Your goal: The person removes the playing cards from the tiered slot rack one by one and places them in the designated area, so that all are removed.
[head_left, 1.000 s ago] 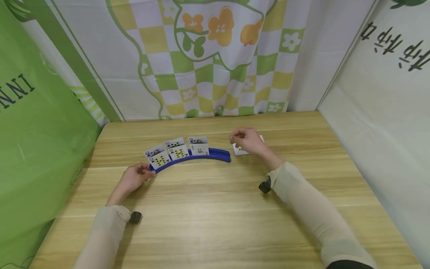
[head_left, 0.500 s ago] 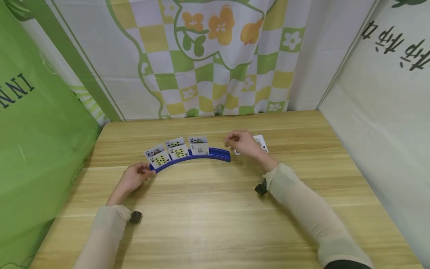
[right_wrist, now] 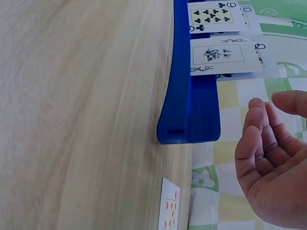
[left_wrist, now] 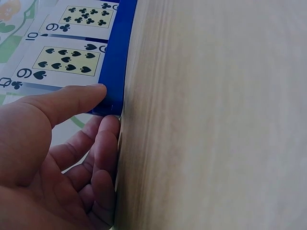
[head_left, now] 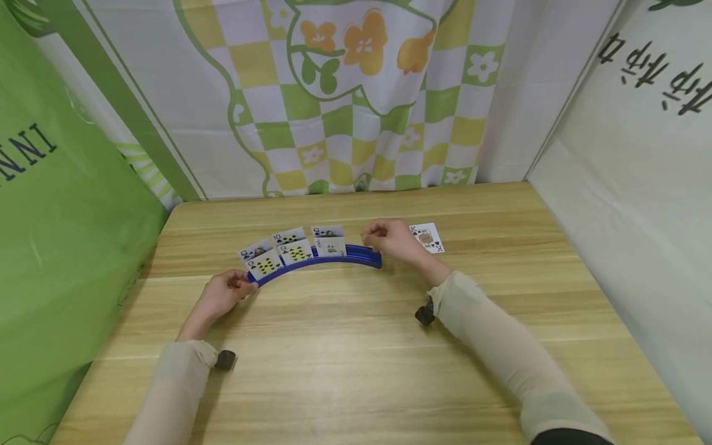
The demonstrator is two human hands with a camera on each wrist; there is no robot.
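Note:
A curved blue card holder (head_left: 356, 254) stands on the table with playing cards in two rows. In front are a nine of spades (left_wrist: 67, 61), a nine of clubs (left_wrist: 86, 20) and a joker (right_wrist: 223, 55); queens and a ten rise behind. My left hand (head_left: 224, 292) grips the holder's left end, thumb on its front edge and fingertips behind. My right hand (head_left: 394, 240) hovers beside the right end with loosely bent fingers, a gap between thumb and fingertips, and nothing held. To its right lies a king (head_left: 427, 238).
A card with red hearts (right_wrist: 169, 206) lies off the holder's right end in the right wrist view; the right hand covers that spot in the head view. A checked cloth (head_left: 356, 136) hangs behind the wooden table (head_left: 334, 358), with a green sheet (head_left: 67, 247) on the left.
My right hand has moved left from over the loose cards to the holder's right end, uncovering the king. The left hand has stayed on the holder.

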